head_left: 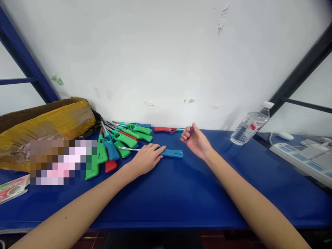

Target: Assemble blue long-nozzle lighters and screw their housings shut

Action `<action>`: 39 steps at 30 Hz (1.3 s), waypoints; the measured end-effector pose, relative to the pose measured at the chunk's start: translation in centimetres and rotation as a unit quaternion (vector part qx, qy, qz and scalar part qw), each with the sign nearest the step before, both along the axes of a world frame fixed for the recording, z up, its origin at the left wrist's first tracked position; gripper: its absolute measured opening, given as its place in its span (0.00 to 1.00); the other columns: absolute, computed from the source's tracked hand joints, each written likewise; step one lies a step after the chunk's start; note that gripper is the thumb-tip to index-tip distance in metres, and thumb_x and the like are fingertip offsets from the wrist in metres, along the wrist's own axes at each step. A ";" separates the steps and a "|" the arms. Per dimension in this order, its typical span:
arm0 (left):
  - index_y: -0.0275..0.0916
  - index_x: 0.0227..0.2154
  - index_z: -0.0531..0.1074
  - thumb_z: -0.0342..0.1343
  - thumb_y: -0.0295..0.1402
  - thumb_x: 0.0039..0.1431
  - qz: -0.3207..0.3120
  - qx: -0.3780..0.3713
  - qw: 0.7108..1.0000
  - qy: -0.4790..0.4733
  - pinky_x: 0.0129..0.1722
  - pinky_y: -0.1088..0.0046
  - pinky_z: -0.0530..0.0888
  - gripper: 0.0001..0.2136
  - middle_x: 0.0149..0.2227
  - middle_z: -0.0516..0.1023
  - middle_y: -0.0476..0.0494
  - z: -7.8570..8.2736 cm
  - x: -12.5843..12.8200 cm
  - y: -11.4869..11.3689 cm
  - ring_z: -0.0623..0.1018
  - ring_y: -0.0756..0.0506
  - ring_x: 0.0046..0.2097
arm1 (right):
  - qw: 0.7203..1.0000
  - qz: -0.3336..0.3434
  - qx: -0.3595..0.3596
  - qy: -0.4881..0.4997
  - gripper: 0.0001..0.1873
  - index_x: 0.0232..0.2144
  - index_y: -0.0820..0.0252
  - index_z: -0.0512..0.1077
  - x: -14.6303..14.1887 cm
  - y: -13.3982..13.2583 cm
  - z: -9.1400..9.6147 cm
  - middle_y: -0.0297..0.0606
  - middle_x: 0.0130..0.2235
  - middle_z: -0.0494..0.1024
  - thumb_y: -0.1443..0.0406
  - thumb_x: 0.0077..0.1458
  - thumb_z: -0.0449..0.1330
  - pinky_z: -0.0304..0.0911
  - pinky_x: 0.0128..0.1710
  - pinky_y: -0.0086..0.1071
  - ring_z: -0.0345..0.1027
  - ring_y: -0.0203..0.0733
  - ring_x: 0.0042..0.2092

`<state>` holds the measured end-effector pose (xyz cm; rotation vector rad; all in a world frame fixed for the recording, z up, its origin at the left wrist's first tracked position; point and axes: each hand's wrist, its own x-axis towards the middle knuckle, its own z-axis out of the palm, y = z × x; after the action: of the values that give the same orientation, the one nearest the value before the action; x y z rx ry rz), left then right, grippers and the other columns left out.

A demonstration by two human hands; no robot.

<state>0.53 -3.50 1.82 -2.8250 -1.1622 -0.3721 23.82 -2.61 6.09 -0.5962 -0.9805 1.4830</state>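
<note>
My left hand (148,158) lies over a blue long-nosed gas lighter (173,153) on the table, its fingers closed on the front of the handle. The lighter's metal nozzle sticks out to the left. My right hand (198,142) grips a small screwdriver (190,132) by its dark red handle. The thin shaft points down toward the lighter's butt end; whether the tip touches it I cannot tell. Behind my hands a red lighter (166,129) lies by the wall. Left of my left hand is a pile of green, blue and red lighters (127,138).
A blue table (166,200) runs along the white wall. At the left stands an open cardboard box (59,121) with yellow tape, beside a blurred-out patch. A water bottle (250,126) leans at the right, near a white power strip (298,160) and the dark frame post.
</note>
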 end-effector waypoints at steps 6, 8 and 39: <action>0.41 0.61 0.62 0.43 0.35 0.69 0.003 -0.003 1.000 0.001 0.52 0.61 0.69 0.20 0.55 0.70 0.38 0.0 0.1 0.0 0.70 0.40 0.54 | 1.000 0.013 0.011 -0.004 0.25 0.22 0.54 0.62 -0.1 -0.3 0.2 0.25 0.16 0.45 0.45 0.60 0.51 0.59 0.26 0.33 0.46 0.36 0.20; 0.41 0.61 0.61 0.43 0.35 0.69 0.006 -0.008 1.000 0.005 0.51 0.61 0.68 0.20 0.55 0.70 0.39 0.1 0.1 -0.1 0.70 0.39 0.54 | 1.000 0.012 0.009 0.004 0.20 0.24 0.55 0.64 -0.1 -0.4 0.3 0.27 0.19 0.54 0.48 0.59 0.54 0.60 0.28 0.33 0.53 0.36 0.23; 0.42 0.62 0.61 0.44 0.35 0.69 0.011 -0.007 1.000 0.007 0.52 0.61 0.68 0.20 0.56 0.70 0.40 0.1 0.1 0.0 0.70 0.40 0.54 | 0.528 -0.029 0.190 -0.827 0.09 0.33 0.57 0.76 1.6 -1.5 0.6 0.40 0.36 0.79 0.60 0.56 0.57 0.55 0.31 0.31 0.71 0.44 0.37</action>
<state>0.60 -3.55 1.89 -2.8185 -1.1971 -0.3444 25.40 -4.08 6.74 -1.7327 -2.5440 0.0826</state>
